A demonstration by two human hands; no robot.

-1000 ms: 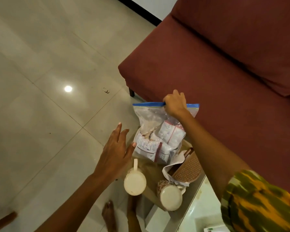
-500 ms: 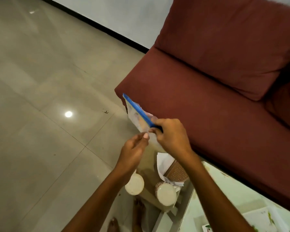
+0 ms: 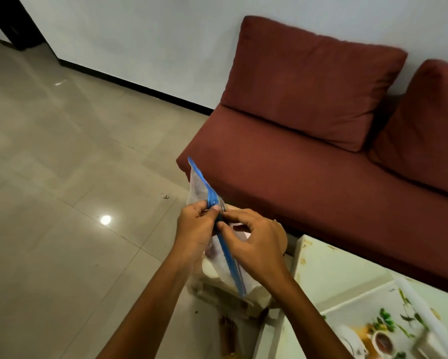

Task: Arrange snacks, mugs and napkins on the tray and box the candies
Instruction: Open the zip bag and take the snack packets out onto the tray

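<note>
the zip bag (image 3: 199,187) is held up between both hands, left hand (image 3: 195,229) left of right hand (image 3: 254,244); sofa (image 3: 308,177) behind, tray (image 3: 368,312) at right.

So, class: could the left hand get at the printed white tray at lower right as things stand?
Probably not directly: the left hand pinches the blue-sealed clear plastic bag, and the right hand lies between it and the tray.

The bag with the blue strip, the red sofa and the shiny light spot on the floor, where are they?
bag (image 3: 201,187): head view, clear plastic under the blue strip.
red sofa (image 3: 282,177): head view, seat cushion.
light spot (image 3: 105,219): head view, glare on floor tile.
</note>
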